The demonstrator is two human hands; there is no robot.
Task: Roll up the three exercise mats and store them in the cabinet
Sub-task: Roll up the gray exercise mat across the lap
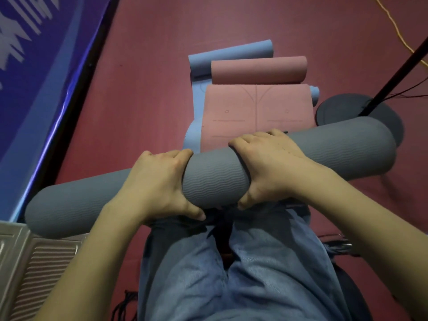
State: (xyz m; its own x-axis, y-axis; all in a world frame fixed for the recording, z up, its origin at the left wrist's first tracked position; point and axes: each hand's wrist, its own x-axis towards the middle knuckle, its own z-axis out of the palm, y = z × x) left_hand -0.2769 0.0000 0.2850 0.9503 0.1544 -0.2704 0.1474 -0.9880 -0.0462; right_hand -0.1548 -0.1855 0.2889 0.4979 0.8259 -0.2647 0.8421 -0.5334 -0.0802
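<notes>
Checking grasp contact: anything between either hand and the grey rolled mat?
No. The left hand and right hand both grip the grey rolled mat directly near its middle, nothing between. The cabinet is not identifiable in this view.

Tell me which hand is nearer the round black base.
Right. The right hand grips the grey mat on the side toward the base; the left hand grips farther away.

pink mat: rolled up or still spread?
Partly spread. The pink mat lies flat on the blue mat, with only its far end curled into a roll.
</notes>
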